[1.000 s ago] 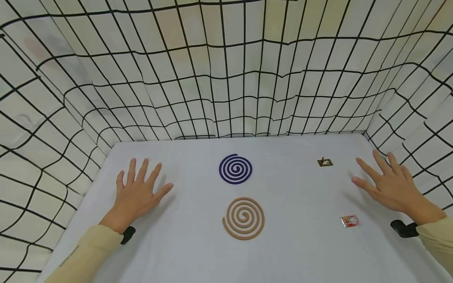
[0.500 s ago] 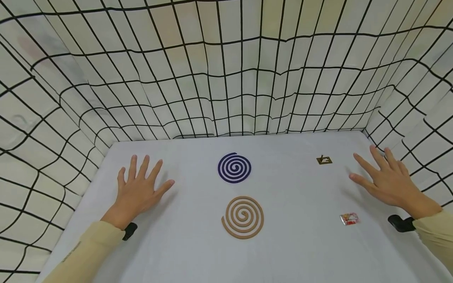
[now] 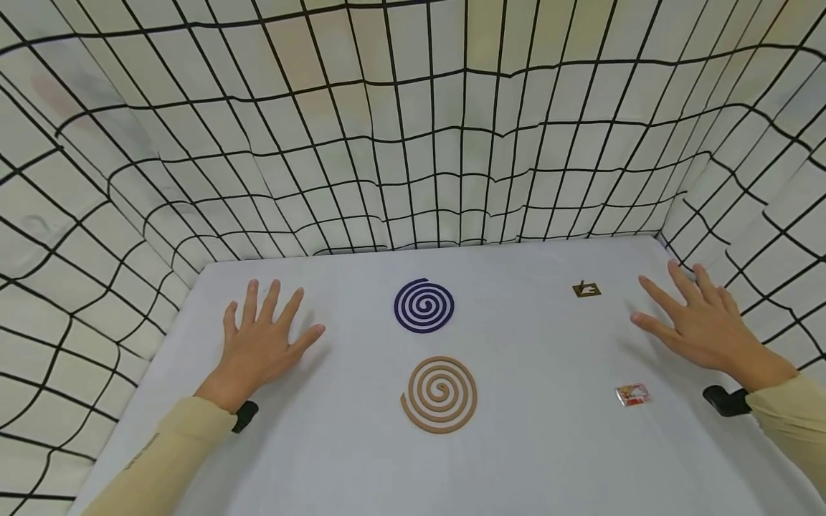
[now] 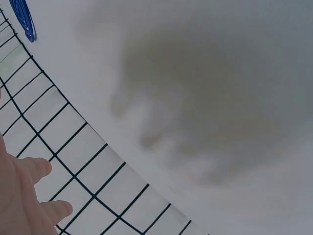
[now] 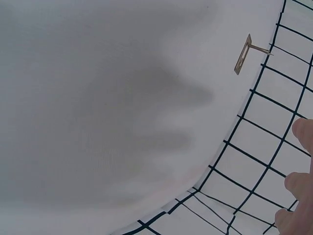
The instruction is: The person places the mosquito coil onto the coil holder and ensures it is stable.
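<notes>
Fingers spread, my left hand (image 3: 258, 351) hovers above the left part of the white table, casting a shadow and holding nothing. On the right side my right hand (image 3: 706, 326) is likewise raised with spread fingers and touches nothing. Between them lie two flat spirals that look like mosquito coils: a dark blue coil (image 3: 424, 306) farther back and a tan coil (image 3: 439, 395) nearer. A small brass-coloured metal plate with an upright prong (image 3: 586, 289) is closest to my right hand. Nearer the front is a small clear packet with red and white print (image 3: 633, 394).
The white tabletop (image 3: 348, 459) is bordered at the back and sides by white walls with a black grid net (image 3: 445, 154). Each wrist wears a black strap-on device, seen at the left wrist (image 3: 245, 416) and right wrist (image 3: 725, 400).
The head view has shifted slightly, so the coils, plate and packet appear a little farther left. Both hands stay spread and raised; the left sits slightly farther right in view.
</notes>
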`<state>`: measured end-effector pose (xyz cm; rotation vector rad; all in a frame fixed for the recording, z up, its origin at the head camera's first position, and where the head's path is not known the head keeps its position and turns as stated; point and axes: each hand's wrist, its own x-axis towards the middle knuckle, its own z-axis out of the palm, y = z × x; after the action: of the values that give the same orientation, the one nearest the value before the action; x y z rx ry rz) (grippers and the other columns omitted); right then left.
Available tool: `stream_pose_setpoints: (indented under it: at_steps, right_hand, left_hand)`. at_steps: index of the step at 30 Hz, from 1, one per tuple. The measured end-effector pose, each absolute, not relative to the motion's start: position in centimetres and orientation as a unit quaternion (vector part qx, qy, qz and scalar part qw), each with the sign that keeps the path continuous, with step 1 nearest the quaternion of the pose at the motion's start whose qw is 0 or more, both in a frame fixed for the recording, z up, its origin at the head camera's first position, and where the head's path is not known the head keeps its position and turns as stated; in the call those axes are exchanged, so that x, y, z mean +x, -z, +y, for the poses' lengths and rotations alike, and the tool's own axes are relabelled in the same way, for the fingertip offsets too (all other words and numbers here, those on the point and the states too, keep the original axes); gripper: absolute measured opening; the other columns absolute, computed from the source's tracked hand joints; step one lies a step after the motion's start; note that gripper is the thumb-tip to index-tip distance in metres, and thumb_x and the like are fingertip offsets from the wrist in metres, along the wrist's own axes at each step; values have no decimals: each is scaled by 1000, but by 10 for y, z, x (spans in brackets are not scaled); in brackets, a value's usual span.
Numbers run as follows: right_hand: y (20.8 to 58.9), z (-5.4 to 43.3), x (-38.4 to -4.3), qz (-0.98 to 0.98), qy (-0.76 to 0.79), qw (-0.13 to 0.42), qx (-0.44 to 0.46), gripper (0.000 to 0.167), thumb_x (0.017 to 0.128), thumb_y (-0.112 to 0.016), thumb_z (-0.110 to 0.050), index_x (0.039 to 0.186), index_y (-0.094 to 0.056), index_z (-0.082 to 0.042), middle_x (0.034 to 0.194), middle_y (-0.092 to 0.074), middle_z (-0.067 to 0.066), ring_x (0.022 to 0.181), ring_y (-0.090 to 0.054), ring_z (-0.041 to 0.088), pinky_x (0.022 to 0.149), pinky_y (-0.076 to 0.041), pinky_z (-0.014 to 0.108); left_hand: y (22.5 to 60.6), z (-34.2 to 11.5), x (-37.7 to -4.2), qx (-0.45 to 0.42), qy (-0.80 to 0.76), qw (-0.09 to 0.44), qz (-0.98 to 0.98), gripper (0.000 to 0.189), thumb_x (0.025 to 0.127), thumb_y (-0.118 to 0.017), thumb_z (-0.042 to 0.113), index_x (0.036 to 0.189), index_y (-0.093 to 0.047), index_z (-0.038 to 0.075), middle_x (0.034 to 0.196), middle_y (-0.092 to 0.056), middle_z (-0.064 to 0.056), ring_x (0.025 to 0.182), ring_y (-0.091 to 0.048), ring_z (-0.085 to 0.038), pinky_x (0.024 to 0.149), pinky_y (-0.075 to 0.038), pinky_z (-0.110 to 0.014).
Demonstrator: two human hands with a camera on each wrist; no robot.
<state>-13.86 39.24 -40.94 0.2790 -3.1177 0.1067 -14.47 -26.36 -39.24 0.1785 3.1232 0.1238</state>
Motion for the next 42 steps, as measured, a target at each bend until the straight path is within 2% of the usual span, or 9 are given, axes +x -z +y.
stream_pose_setpoints:
  at_steps: [9, 16, 23, 34, 42]
  right_hand:
    - [405, 387, -140, -995, -36, -8, 89, 82, 102, -47, -64, 166, -20, -21, 172, 3, 28, 155, 9, 60, 113, -11, 85]
    - [403, 384, -146, -995, -17, -13, 100, 81, 102, -46, -66, 165, -26, -19, 173, -2, 28, 155, 2, 62, 113, -13, 84]
    - [403, 382, -152, -995, -14, -31, 99, 81, 102, -42, -68, 165, -25, -19, 173, 3, 26, 155, 7, 61, 115, -11, 83]
    - [405, 380, -160, -994, 0, -33, 103, 84, 101, -41, -71, 165, -26, -17, 172, -2, 28, 155, 2, 62, 114, -15, 81]
    - [409, 381, -167, -994, -15, -42, 102, 84, 101, -40, -70, 165, -24, -17, 172, 0, 28, 155, 7, 61, 114, -13, 83]
  left_hand:
    - [395, -256, -148, 65, -41, 11, 997, 92, 97, -35, 79, 165, -25, 17, 173, -10, -26, 160, 9, -51, 120, 2, -77]
    - [395, -250, -151, 67, -38, 18, 997, 92, 98, -35, 79, 165, -24, 17, 173, -8, -25, 160, 10, -51, 121, 3, -77]
    - [398, -242, -154, 68, -35, 23, 997, 92, 98, -36, 78, 165, -24, 16, 173, -8, -26, 160, 9, -51, 121, 2, -76]
    - [404, -222, -162, 83, -39, 29, 995, 90, 98, -39, 76, 165, -25, 17, 174, -10, -24, 160, 7, -50, 123, 2, -75]
    - [410, -206, -168, 97, -52, 22, 994, 87, 99, -42, 72, 164, -27, 16, 174, -12, -23, 161, 6, -49, 123, -1, -74]
